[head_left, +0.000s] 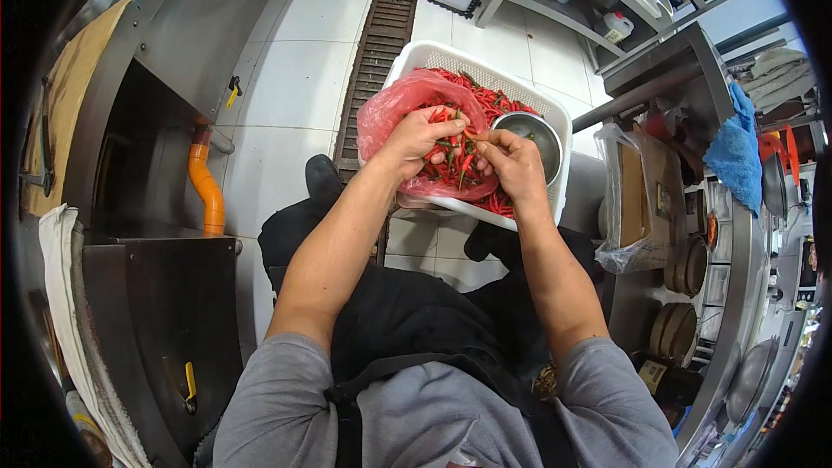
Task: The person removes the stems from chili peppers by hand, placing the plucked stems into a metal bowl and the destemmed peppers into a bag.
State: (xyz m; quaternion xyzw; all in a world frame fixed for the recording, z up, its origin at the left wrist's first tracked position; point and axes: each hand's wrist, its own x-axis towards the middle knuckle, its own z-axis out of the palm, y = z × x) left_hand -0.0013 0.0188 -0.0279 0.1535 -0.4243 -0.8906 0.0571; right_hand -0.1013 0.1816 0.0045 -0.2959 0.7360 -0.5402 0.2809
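Small red chili peppers (501, 104) fill a white perforated plastic basket (562, 182) between my knees. On them lies an open red plastic bag (388, 114) with more chilies inside. My left hand (420, 140) is over the bag, its fingers closed around several chilies, some with green stems. Close beside it, my right hand (517, 163) has thumb and finger pinched at the end of a chili. A round metal bowl (546, 143) stands in the basket's right side, just beyond my right hand; its contents are hard to make out.
A floor drain grate (386, 43) runs past the basket's left side. Steel counters flank me, with an orange pipe (204, 186) at left. To the right are a plastic-wrapped carton (646, 199), a blue cloth (735, 149) and stacked steamers (674, 329). Shelving (572, 13) stands ahead.
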